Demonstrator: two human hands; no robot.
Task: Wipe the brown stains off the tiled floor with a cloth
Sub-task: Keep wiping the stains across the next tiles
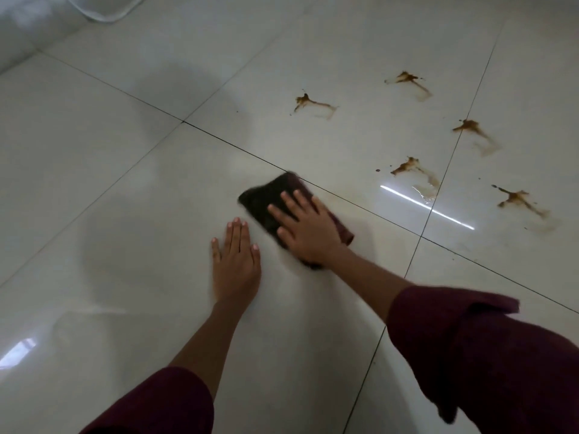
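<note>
Glossy tiled floor (pixel 125 183) showing five brown stains (pixel 407 166) toward two o'clock; right hand (pixel 308 228) pressing flat, fingers spread, on soft, limp cloth (pixel 266 195); left hand (pixel 236 255) bracing, open-palmed.

1. A glossy floor of large off-white square tiles (pixel 119 170) fills the view, crossed by thin dark grout lines (pixel 219 137).
2. A bright streak of reflected light (pixel 427 206) lies on the tiles at right; a paler reflected patch (pixel 18 350) sits at the left edge.
3. A white curved cable (pixel 106 14) lies at the top left.
</note>
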